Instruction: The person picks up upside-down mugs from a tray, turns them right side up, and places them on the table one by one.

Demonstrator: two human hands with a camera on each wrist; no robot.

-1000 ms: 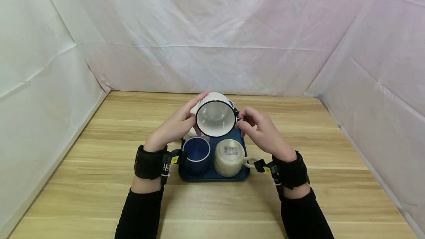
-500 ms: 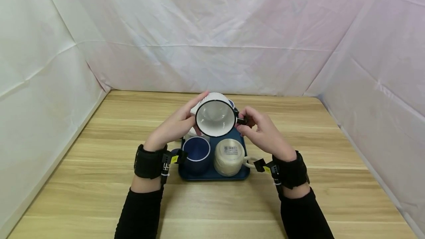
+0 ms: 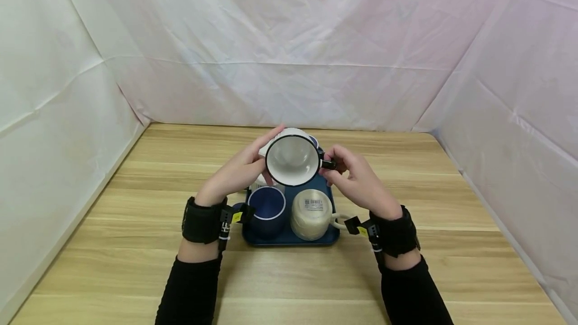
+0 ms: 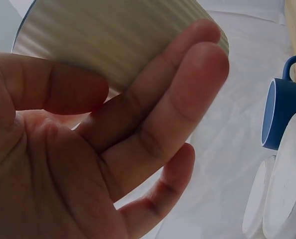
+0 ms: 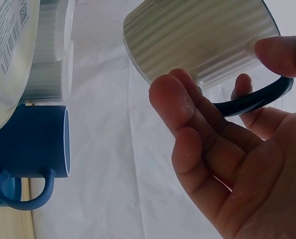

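Mid-frame, above the blue tray (image 3: 289, 238) — I hold the white ribbed mug (image 3: 292, 160) tipped, its mouth toward me. My left hand (image 3: 239, 172) cups its side with fingers nearly straight; my right hand (image 3: 356, 179) pinches the dark handle (image 5: 252, 102). Seems mid-turn or inspection — next calls for a steady wrist roll clear of the blue mug (image 3: 267, 209) below.

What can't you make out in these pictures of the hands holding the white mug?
- Far mugs on the tray: head view, hidden behind the white mug and left hand.
- Label print on the upside-down cream mug: too small.
- White mug's mouth: both wrist views, turned away.
- Right hand grip on the handle: partly hidden by fingers.
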